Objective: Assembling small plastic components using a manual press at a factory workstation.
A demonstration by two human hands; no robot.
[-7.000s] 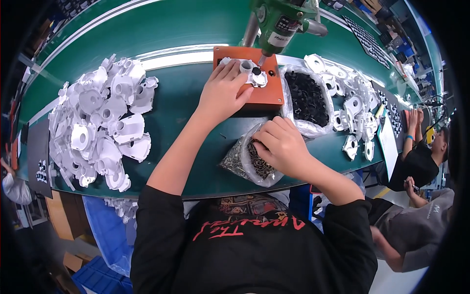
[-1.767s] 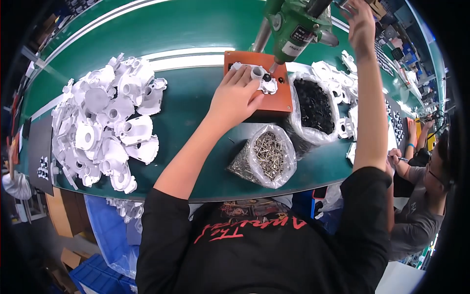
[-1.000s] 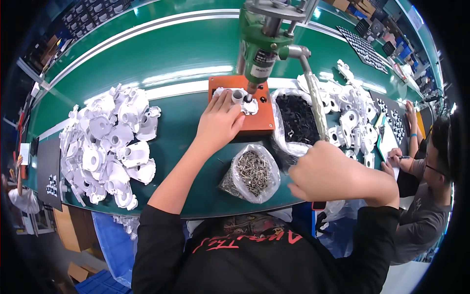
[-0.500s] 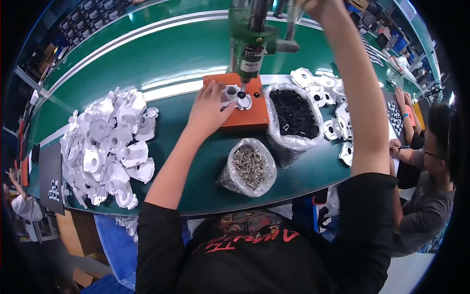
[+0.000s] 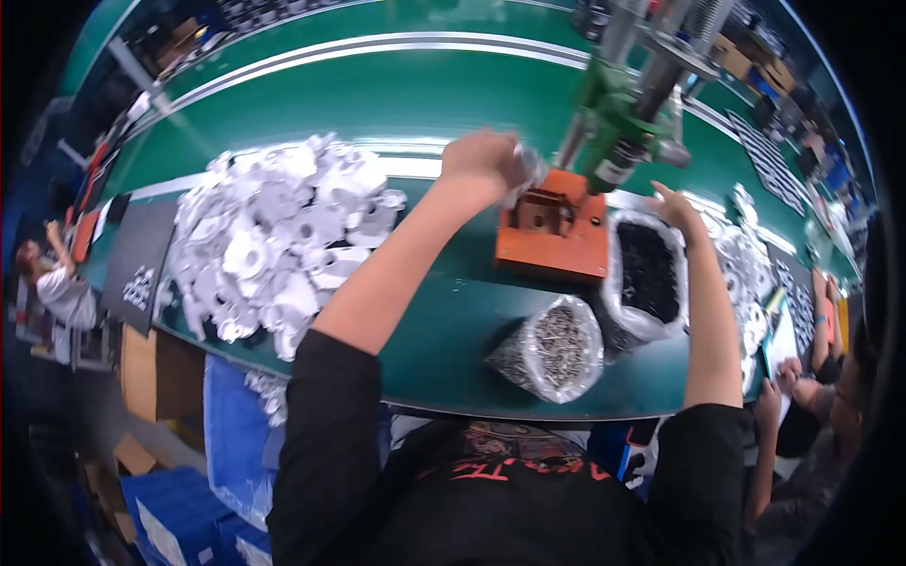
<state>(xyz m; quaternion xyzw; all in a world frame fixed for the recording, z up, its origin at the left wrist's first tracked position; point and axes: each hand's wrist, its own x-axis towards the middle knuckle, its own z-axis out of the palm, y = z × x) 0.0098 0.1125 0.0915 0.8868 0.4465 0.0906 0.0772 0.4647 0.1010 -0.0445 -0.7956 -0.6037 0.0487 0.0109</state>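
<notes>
My left hand (image 5: 479, 168), smeared by motion, is closed on a white plastic part (image 5: 528, 172), held up just left of the orange fixture block (image 5: 550, 247). The block's dark recess shows with no white part in it. Above the block's right side stands the green press head (image 5: 613, 141), its tip lowered near the block. My right hand (image 5: 679, 209) hovers at the far edge of a clear bag of small black parts (image 5: 649, 274); its fingers are apart and nothing shows in them. Nearer to me stands a clear bag of screws (image 5: 563, 347).
A large heap of white plastic parts (image 5: 274, 236) covers the left of the green table (image 5: 444, 330). More white parts (image 5: 746, 274) lie right of the bags. Grey boards with small parts lie at both ends. A co-worker (image 5: 812, 453) sits at the right with a pen.
My left hand has lifted the white part off the orange block, up and to the left. My right hand has come down from above, beside the press, to the black parts bag. The view has turned left.
</notes>
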